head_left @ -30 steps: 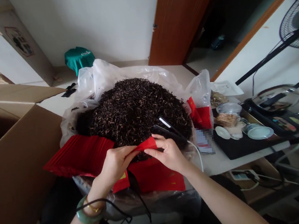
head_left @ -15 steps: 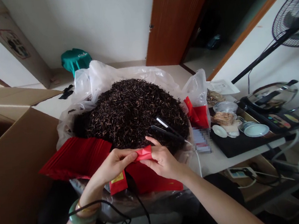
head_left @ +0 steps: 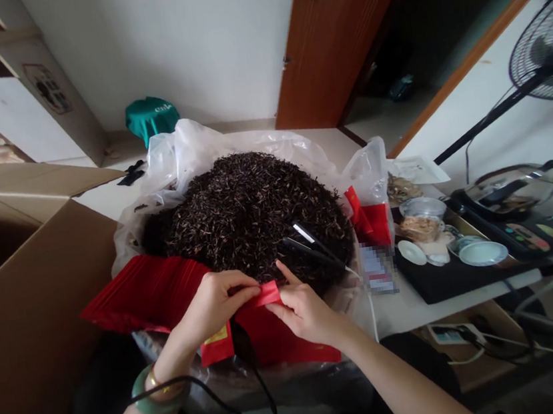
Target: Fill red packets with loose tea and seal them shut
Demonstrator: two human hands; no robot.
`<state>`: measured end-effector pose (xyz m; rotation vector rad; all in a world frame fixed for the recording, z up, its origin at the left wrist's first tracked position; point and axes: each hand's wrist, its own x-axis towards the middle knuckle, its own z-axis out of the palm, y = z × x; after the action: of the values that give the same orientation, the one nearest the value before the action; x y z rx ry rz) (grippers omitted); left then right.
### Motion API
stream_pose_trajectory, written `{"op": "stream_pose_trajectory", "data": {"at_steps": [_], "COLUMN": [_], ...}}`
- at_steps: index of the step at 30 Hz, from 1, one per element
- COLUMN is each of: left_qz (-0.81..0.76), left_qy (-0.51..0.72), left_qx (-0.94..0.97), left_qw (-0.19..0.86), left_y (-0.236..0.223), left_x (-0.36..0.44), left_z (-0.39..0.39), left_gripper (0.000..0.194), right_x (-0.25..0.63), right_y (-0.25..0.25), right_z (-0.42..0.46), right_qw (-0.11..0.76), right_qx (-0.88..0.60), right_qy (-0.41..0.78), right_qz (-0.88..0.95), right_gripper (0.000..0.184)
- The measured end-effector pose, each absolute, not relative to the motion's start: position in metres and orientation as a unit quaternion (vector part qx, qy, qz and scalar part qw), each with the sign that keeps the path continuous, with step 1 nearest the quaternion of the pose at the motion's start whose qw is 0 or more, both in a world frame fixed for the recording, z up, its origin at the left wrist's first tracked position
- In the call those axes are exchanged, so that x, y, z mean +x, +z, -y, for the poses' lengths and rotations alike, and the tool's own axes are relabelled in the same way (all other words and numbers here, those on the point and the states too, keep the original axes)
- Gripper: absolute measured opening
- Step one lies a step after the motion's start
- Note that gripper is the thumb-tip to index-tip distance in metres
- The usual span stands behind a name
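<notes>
Both of my hands meet over the near side of a large mound of dark dried tea leaves [head_left: 256, 203]. Between them is a small red packet [head_left: 269, 293]. Thumb and fingers of my left hand [head_left: 217, 301] pinch its left end, and my right hand [head_left: 306, 309] grips the right end with the index finger stretched out. Below them lie more red packets [head_left: 287, 340] and one with a yellow label [head_left: 217, 345]. A thick row of red packets [head_left: 146, 293] sits left of my left hand. Beyond my right hand, a black hair straightener [head_left: 316, 250] rests on the leaves, its jaws apart.
Clear plastic sheeting [head_left: 188, 144] surrounds the leaves. An open cardboard box [head_left: 52, 315] stands on the left. To the right are further red packets [head_left: 374, 222], a black tray [head_left: 427, 286] with cups and a jar, and a glass kettle [head_left: 511, 190]. A black cable crosses my left wrist.
The view has shifted slightly, moving the scene down and to the right. My left fingers have drawn back a little along the packet, so more of its red surface shows between the hands.
</notes>
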<state>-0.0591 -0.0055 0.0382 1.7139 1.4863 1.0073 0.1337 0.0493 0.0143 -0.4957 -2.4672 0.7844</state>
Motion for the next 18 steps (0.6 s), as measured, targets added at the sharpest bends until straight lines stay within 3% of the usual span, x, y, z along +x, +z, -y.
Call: {"op": "stream_pose_trajectory", "data": {"at_steps": [6, 12, 15, 18], "left_qz": [-0.498, -0.47, -0.476, -0.495], "left_qy": [0.42, 0.396, 0.32, 0.299], "left_qx": [0.732, 0.787, 0.813, 0.806], "left_qw": [0.2, -0.045, -0.104, -0.126], "left_y": [0.037, 0.034, 0.022, 0.002], "left_x": [-0.047, -0.048, -0.044, -0.04], "left_z": [0.002, 0.001, 0.005, 0.003], "left_gripper": [0.016, 0.015, 0.047, 0.052], "right_x": [0.129, 0.125, 0.127, 0.126], "right_y": [0.024, 0.025, 0.025, 0.022], "right_z": [-0.046, -0.056, -0.061, -0.061], "right_qw": [0.15, 0.135, 0.146, 0.16], "right_qx": [-0.191, -0.249, -0.261, -0.287], "right_qy": [0.402, 0.507, 0.612, 0.683], "right_qz": [0.883, 0.814, 0.732, 0.652], "right_gripper": [0.015, 0.033, 0.051, 0.062]}}
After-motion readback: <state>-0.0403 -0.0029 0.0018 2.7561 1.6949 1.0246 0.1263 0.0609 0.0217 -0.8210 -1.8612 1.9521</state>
